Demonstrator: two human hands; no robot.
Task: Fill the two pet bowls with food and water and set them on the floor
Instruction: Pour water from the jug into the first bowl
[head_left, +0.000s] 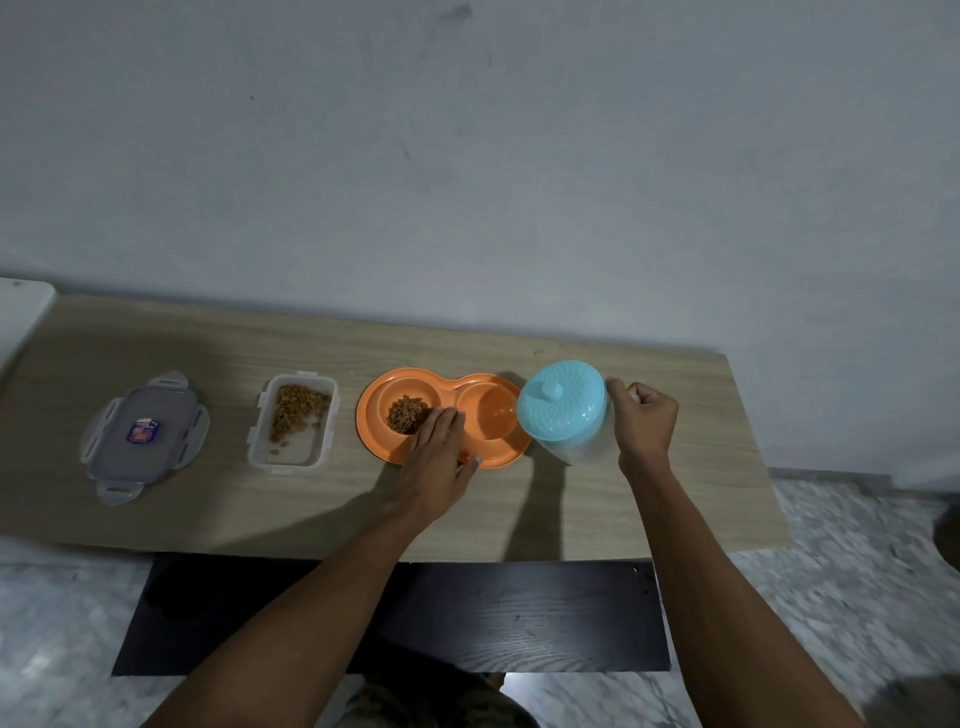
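An orange double pet bowl (498, 460) sits on the wooden table. Its left well holds brown kibble (407, 413); its right well (488, 420) has water running into it. My left hand (440, 457) lies flat on the bowl's front rim between the two wells, fingers straight. My right hand (644, 422) grips the handle of a clear jug with a turquoise lid (561, 404), tilted left so its spout is over the right well.
A clear food container (292, 422) with kibble stands left of the bowl, its grey lid (144, 435) further left. The table (675, 499) backs onto a wall. A dark low board (467, 618) lies below its front edge on the marble floor (841, 571).
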